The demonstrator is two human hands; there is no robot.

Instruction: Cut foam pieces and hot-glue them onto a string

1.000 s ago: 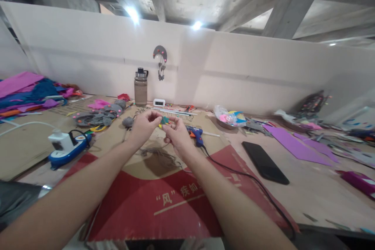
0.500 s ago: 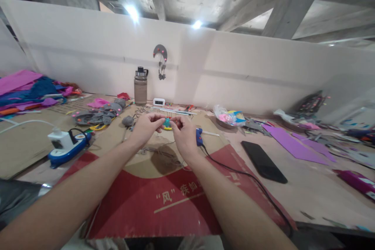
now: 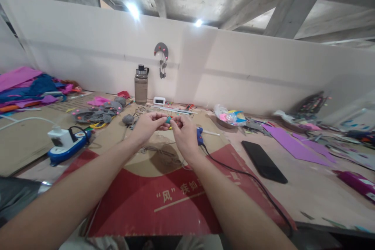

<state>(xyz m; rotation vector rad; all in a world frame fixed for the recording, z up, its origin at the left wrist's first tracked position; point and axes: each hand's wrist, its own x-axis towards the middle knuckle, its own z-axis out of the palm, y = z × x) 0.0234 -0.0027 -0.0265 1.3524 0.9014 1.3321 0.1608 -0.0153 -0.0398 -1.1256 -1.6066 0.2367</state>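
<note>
While they reach forward above the red-and-tan cardboard (image 3: 152, 218), the left hand (image 3: 150, 125) and right hand (image 3: 184, 134) meet at a small teal piece (image 3: 168, 120).
Both turn inward, thumbs uppermost; thumb and forefinger of each pinch the piece from opposite sides, nearly closed, the other fingers curled and partly hidden. It sits between the fingertips, beyond the loose grey yarn (image 3: 164, 153) and left of the blue glue gun (image 3: 199, 136).

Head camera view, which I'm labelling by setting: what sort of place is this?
Probably a craft workspace. A blue tool resembling a glue gun lies near the right hand, purple sheets lie on the table, and a crescent-shaped ornament hangs against the white partition.
</note>
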